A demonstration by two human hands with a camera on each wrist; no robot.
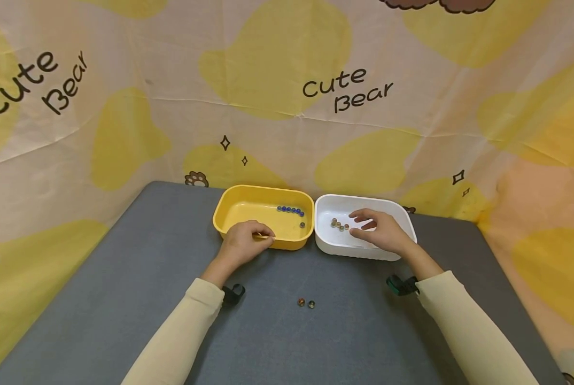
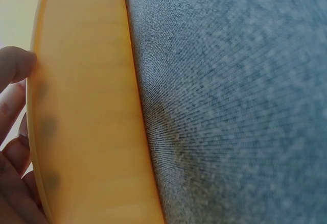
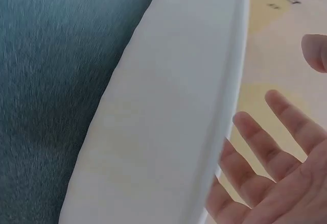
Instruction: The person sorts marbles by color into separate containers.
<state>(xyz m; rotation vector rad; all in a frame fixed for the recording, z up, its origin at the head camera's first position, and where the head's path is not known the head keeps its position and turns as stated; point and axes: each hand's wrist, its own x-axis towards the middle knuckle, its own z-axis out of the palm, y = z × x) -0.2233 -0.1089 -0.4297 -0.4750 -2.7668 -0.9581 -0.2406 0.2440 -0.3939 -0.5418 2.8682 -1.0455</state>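
My left hand (image 1: 245,243) is at the front rim of a yellow plastic tub (image 1: 241,193). In the left wrist view the thumb (image 2: 20,65) lies on the rim while the other fingers curl inside the wall, their tips showing as dark spots through it. Blue marbles (image 1: 289,209) line up along the tub's back right, and a darker marble (image 1: 302,225) sits nearer the front. Over the white tub (image 1: 332,248) hovers my right hand (image 1: 380,231), fingers spread and palm bare in the right wrist view. Several amber and clear marbles (image 1: 339,225) lie beside its fingertips.
Two marbles, one reddish (image 1: 301,302) and one dark (image 1: 311,304), lie on the grey table (image 1: 354,342) in front of the tubs. The tubs stand side by side against a patterned cloth backdrop (image 1: 277,123).
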